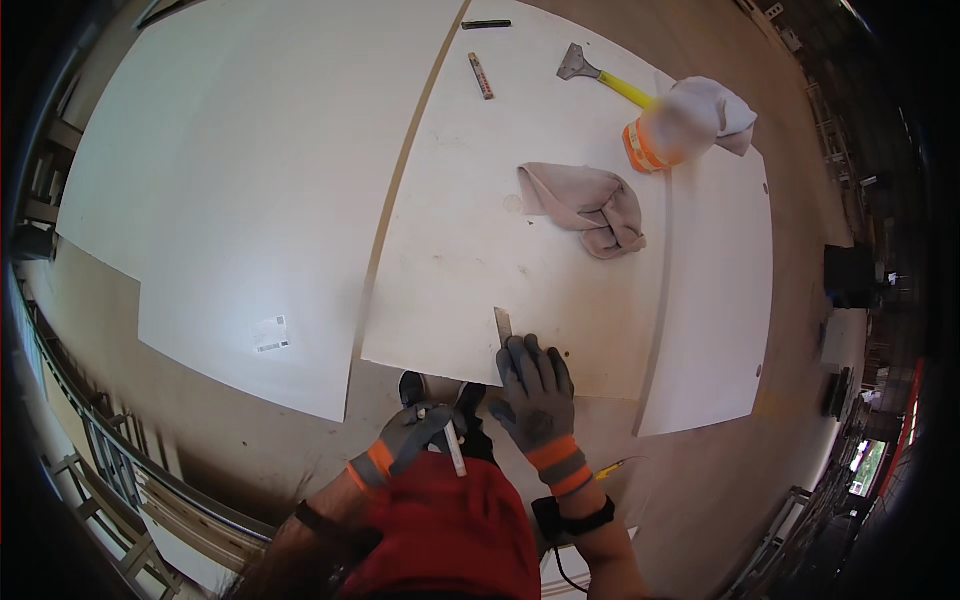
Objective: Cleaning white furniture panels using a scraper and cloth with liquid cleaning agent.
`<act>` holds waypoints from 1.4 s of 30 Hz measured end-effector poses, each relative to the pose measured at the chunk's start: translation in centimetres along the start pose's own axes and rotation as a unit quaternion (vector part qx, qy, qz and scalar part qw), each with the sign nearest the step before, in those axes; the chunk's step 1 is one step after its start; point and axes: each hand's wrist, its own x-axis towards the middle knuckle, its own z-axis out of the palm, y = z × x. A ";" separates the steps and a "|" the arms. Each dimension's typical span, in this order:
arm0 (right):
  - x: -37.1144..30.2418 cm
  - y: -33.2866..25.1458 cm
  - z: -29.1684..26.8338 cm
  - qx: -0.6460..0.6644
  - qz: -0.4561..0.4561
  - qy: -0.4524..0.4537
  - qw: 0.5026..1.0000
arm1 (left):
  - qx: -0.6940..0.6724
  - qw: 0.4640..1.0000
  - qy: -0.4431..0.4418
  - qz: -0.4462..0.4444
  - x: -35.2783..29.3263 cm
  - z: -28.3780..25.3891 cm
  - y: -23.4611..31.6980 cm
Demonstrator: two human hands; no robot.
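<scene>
My left hand (413,436), in a grey glove with an orange cuff, is closed around a slim white stick (456,446) near my body, just off the board's front edge. My gloved right hand (540,392) rests at the front edge of the white board (450,260), its fingers reaching forward over a narrow flat blade (503,321). The blade's slanted tip points away from me on the board; its other end is hidden under the fingers. Beyond it lies a crumpled beige-pink cloth (590,205).
At the back are a scraper (625,88) with a yellow handle, an orange tub (643,148) with a pale cloth (735,115), a short printed stick (481,76) and a black bar-shaped object (487,24). Another white panel (250,200) lies left; a yellow tool (610,468) lies below right.
</scene>
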 end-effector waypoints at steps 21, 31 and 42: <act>-12.5 0.7 5.6 0.709 0.393 0.135 0.570 | 0.080 0.988 -0.067 0.113 2.4 9.6 -3.1; -14.7 5.0 4.3 0.665 0.346 0.156 0.643 | 0.387 0.888 0.017 0.248 4.6 10.4 -7.1; -11.0 3.7 6.0 0.490 0.278 0.039 0.825 | 0.761 0.623 0.049 0.173 4.1 12.9 -8.0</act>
